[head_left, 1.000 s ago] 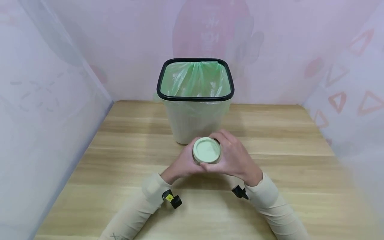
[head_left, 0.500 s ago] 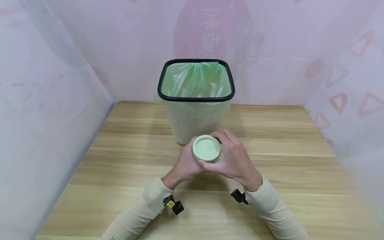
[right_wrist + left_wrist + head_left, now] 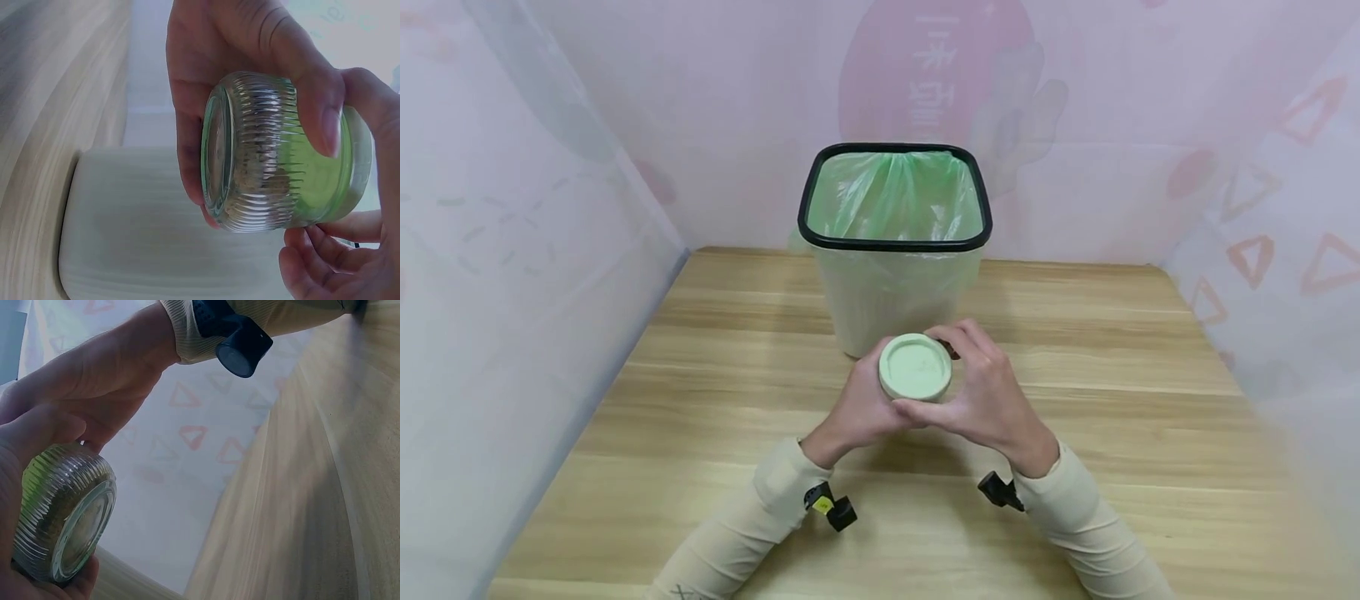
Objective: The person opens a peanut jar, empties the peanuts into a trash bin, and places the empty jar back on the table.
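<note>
Ribbed glass jar (image 3: pixel 914 375) with a pale green lid (image 3: pixel 915 367) is held above the tabletop (image 3: pixel 700 400), just before a bin (image 3: pixel 895 250) lined with a green bag (image 3: pixel 895 200). Left hand (image 3: pixel 859 410) curls round its body; right hand (image 3: pixel 992 400) grips the lid's rim with fingers and thumb.

Desk (image 3: pixel 715 433): pale wood-grain top with lengthwise plank bands, seen from above in the head view, its far edge meeting the patterned pink backdrop and its left edge meeting a translucent side screen; the same surface appears as a blurred wooden plane in the left wrist view (image 3: pixel 350 487) and along the left margin of the right wrist view (image 3: pixel 44 125). Waste bin (image 3: pixel 895 300): stands upright directly on the desk, at the middle of the far side, near the backdrop; pale squarish body, black rim (image 3: pixel 895 245), green plastic liner (image 3: pixel 895 196) folded over the rim and hanging inside.
</note>
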`<action>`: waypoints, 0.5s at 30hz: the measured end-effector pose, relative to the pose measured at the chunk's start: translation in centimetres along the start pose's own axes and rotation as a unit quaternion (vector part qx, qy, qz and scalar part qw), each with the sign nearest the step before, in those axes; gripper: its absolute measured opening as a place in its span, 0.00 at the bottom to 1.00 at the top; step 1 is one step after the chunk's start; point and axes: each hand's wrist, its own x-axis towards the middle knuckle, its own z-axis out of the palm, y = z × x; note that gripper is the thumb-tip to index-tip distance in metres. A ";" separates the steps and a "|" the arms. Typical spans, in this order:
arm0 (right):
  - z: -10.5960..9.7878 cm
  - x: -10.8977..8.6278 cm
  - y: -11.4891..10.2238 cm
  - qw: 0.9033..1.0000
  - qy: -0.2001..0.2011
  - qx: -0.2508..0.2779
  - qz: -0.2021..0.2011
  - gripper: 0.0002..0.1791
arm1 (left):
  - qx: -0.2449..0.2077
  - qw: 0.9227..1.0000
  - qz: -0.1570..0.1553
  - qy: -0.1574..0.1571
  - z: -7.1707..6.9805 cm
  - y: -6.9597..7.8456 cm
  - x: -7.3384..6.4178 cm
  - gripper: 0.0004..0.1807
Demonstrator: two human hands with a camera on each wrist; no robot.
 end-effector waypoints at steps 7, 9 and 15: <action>-0.1 0.1 0.0 1.000 0.002 0.008 -0.008 0.42 | 0.000 1.000 -0.006 -0.005 -0.1 0.1 0.1 0.46; -0.1 0.1 0.0 1.000 -0.001 0.011 -0.008 0.42 | -0.001 1.000 -0.007 -0.005 -0.1 0.1 0.0 0.46; -0.2 0.1 0.1 1.000 -0.005 0.020 -0.005 0.41 | -0.004 1.000 -0.010 -0.009 -0.1 0.2 0.0 0.45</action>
